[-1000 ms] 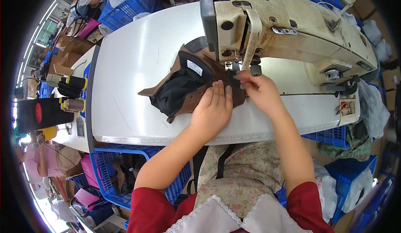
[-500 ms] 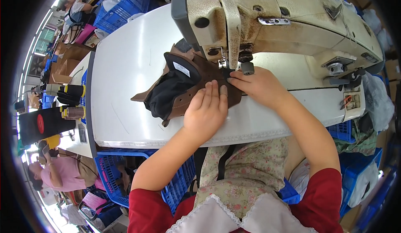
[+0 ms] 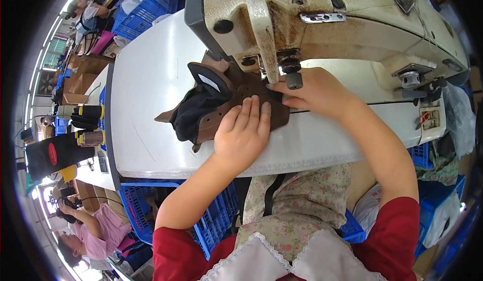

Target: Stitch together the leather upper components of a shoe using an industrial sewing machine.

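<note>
- My left hand (image 3: 244, 132), centre of the frame: flat, fingers together and stretched out, palm pressing down on the brown leather piece (image 3: 236, 102). It grips nothing.
- My right hand (image 3: 314, 92), just right of centre: fingers held narrow, tips on the right edge of the leather piece, right below the needle bar (image 3: 292, 72). Whether it pinches the edge, I cannot tell.
- The leather piece lies on the white table (image 3: 146, 89), centre of the frame, under the head of the cream sewing machine (image 3: 342, 24). Its black lining (image 3: 193, 115) bunches out to the left, with a small white label on a flap at the top.
- The machine fills the upper right of the frame, worn and stained.
- Blue plastic crates (image 3: 136, 205) sit under the table edge, lower left.
- Another person in a pink top (image 3: 103, 220) sits at the lower left rim.
- Black spools (image 3: 88, 112) stand at the left edge of the frame.
</note>
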Tool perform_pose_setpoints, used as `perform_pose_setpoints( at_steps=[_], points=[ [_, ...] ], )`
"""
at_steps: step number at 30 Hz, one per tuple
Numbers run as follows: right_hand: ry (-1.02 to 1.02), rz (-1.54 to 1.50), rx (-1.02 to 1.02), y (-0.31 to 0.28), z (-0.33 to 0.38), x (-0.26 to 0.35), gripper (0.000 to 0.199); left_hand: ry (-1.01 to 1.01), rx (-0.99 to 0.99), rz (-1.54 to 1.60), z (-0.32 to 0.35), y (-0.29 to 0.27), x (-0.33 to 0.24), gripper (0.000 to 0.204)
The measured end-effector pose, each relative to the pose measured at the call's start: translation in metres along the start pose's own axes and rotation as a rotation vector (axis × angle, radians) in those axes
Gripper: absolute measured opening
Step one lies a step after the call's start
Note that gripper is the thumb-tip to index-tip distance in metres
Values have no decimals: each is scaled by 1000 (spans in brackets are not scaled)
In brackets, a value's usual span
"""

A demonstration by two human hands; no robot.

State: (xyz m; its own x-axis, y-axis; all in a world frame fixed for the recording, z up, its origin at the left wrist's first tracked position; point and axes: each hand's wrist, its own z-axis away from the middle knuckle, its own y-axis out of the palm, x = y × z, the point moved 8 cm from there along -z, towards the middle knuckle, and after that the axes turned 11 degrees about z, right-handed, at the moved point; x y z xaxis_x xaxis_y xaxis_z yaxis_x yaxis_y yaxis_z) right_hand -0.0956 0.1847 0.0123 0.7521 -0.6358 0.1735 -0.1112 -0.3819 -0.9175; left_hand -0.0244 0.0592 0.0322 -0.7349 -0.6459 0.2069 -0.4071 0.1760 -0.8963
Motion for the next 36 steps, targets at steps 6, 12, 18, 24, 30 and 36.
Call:
perform_pose_setpoints(
  at_steps=[6, 12, 18, 24, 30, 36],
  points=[
    [-65, 58, 120, 6, 0, 6, 36, -3, 5, 31, 3, -2, -1, 37],
    [-174, 220, -142, 0, 9, 24, 26, 4, -8, 4, 5, -1, -2, 37],
    [-105, 236, -67, 5, 9, 22, 34, 7, 8, -22, 4, 1, -4, 37],
    [-45, 242, -96, 1, 9, 20, 31, 10, 30, -50, 3, 5, -6, 37],
    [-21, 145, -99, 0, 10, 14, 28, 19, 61, -52, 1, 5, -12, 37],
    [1, 132, -143, 1, 13, 13, 26, -17, 59, -92, 3, 6, -16, 36]
  ],
)
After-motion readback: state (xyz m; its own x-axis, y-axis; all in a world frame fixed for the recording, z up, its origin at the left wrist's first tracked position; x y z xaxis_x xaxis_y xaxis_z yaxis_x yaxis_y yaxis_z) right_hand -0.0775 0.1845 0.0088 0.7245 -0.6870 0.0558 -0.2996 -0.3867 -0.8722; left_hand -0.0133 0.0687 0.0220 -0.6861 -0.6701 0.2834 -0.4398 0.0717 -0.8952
